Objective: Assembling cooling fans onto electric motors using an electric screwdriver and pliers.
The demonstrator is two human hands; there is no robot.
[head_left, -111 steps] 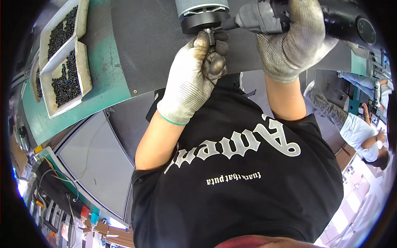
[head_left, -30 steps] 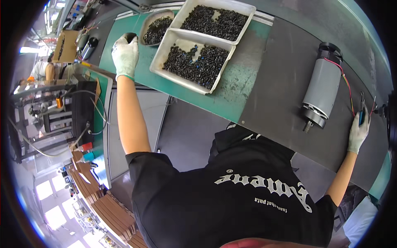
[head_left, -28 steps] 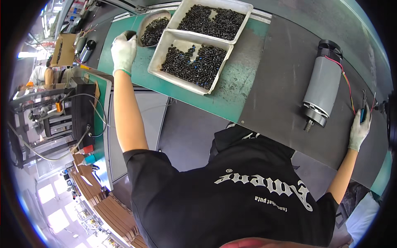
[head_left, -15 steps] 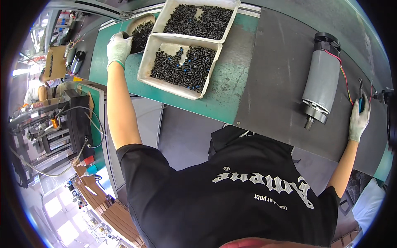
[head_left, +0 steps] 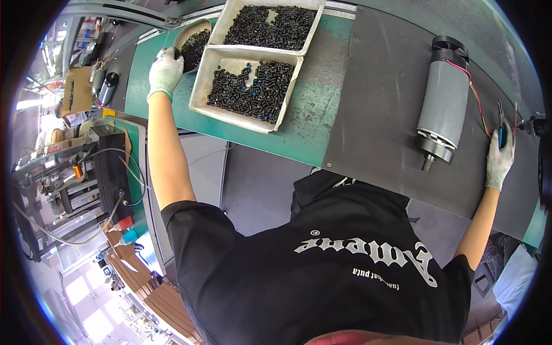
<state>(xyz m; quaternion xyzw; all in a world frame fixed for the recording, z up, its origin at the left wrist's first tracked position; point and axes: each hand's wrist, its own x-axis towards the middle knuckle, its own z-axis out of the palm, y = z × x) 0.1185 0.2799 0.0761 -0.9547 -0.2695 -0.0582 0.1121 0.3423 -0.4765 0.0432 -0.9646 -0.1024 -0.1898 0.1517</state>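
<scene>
My left hand (head_left: pixel 166 73), in a pale glove, is at the near left rim of a round bowl (head_left: pixel 183 38) of thin black ring-like parts. Its fingers are drawn together, and whatever they may pinch is too small to make out. Far to the right, my gloved right hand (head_left: pixel 500 156) grips blue-handled pliers (head_left: pixel 501 135), their slim dark jaws pointing away from me. Left of that hand lies a grey cylindrical motor (head_left: pixel 444 102) with a black end cap, a threaded shaft toward me, and red and yellow wires running toward the pliers.
Two white trays (head_left: pixel 198 92) of small black cylindrical parts, a few blue among them, stand right of the bowl on the green mat (head_left: pixel 313 103). A dark fixture (head_left: pixel 535 126) projects beside my right hand. Another motor (head_left: pixel 108 88) and a cardboard box (head_left: pixel 79 89) are at far left.
My left hand has shifted slightly toward me, with its fingers still drawn together beside the bowl. My right hand keeps its grip on the pliers. The whole view has shifted slightly.
</scene>
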